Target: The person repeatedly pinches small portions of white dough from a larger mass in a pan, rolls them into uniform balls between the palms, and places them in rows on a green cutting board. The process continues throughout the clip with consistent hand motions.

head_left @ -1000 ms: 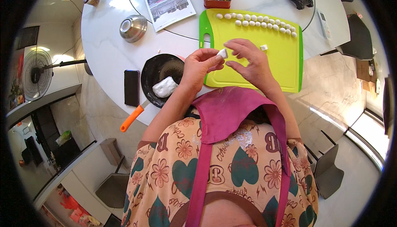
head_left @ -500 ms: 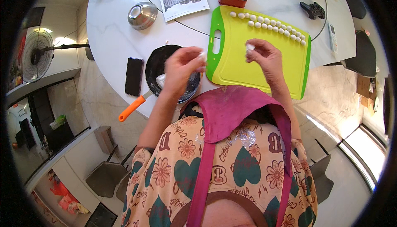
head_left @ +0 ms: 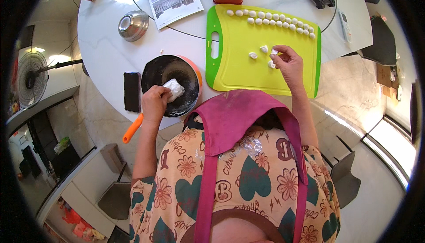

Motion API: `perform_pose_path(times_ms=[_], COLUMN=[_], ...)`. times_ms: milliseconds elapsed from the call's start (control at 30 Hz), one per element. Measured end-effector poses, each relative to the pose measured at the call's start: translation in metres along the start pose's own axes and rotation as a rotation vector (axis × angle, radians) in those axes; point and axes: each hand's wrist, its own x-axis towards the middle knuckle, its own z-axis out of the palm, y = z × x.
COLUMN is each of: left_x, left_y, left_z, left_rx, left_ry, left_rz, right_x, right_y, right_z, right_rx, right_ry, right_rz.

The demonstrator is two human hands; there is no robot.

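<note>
The right hand [head_left: 287, 66] is pinching a small white piece [head_left: 274, 51] above the right half of the cutting board [head_left: 248, 77], thumb and fingers closing on it, and here's the first danger: loose pieces [head_left: 253, 55] are lying close by, one of them right under those fingers. A careless drop or a brushing knuckle could be squashing two soft-looking bits together.

Over to the left hand [head_left: 155, 102], left of the board, and it's gripping the near edge of the white lump [head_left: 175, 89], which is sitting in the pan [head_left: 179, 70]. Tugging too hard there could be tearing the lump unevenly or dragging the pan along.

And watch that orange handle [head_left: 133, 128]! It's jutting out below and left of the board, past the edge of the surface [head_left: 106, 66], with the left forearm hovering beside it; one bump could be swinging the pan, perhaps into the phone [head_left: 131, 91] lying farther left of the board.

Further out, two rows of white balls [head_left: 265, 21] are lining the board's far side. They're sitting so tightly that they could be sticking together, and any tilting of the board could be sending them rolling.
</note>
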Motion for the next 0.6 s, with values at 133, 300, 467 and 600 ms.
perform_pose_path(times_ms=[133, 300, 467, 600], left_x=[0.009, 0.026, 0.058, 0.072], left_y=[0.004, 0.057, 0.133, 0.152], left_z=[-0.009, -0.034, 0.001, 0.044], left_rx=[0.102, 0.171, -1.465, -1.898], left_ry=[-0.126, -0.129, -0.268, -0.697], left_rz=[-0.002, 0.008, -0.335, -0.702], right_x=[0.003, -0.009, -0.032, -0.032], right_y=[-0.002, -0.036, -0.083, -0.077], right_z=[0.009, 0.022, 0.052, 0.065], right_rx=[0.019, 0.079, -0.134, -0.447], right_ry=[0.007, 0.061, -0.111, -0.187], right_rz=[0.002, -0.181, -0.638, -0.967])
